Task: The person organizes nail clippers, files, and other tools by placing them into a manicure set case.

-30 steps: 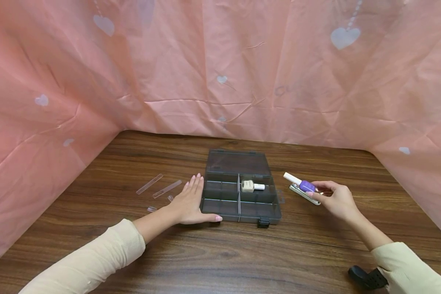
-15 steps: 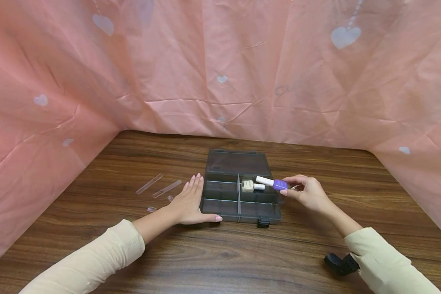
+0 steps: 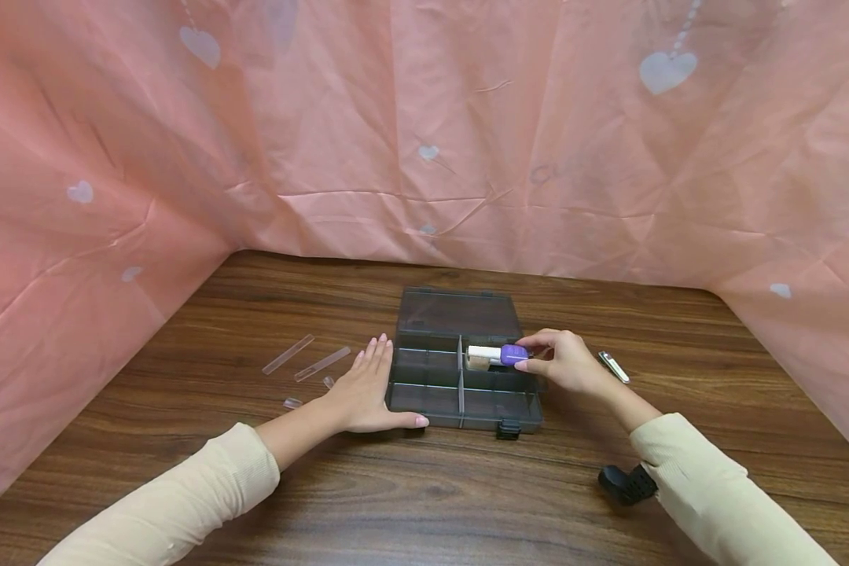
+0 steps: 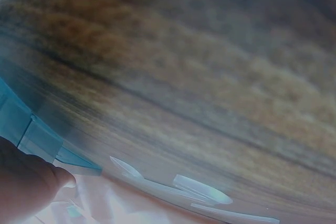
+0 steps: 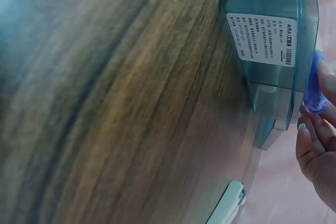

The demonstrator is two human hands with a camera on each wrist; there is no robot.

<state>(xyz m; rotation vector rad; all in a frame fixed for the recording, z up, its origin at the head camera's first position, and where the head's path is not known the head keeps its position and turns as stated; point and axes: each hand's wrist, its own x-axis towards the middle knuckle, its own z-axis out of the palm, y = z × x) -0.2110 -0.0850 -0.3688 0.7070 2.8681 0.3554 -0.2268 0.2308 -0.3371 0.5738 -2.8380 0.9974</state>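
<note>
A dark translucent compartment box [image 3: 424, 397] lies on the table with its lid folded back. My left hand [image 3: 364, 393] rests against its left side, fingers straight, thumb along the front edge. Between thumb and fingers, my right hand [image 3: 569, 363] pinches a purple nail polish bottle [image 3: 514, 355] by its base end. The bottle lies sideways over the back right compartment, white cap pointing left. Under that cap, a cream nail polish bottle [image 3: 477, 365] is partly hidden. In the right wrist view, the purple bottle [image 5: 315, 85] shows beyond the box's labelled wall.
Nail clippers [image 3: 614, 367] lie right of the box, beside my right forearm. To the left are two clear strips, one farther left [image 3: 288, 354] and one nearer the hand [image 3: 321, 364], plus small clear pieces [image 3: 292, 403]. Pink curtain [image 3: 424, 181] surrounds the wooden table.
My right hand has carried the purple nail polish bottle leftward, from above the nail clippers to over the box's back right compartment. The clippers are now uncovered. My left hand has stayed put.
</note>
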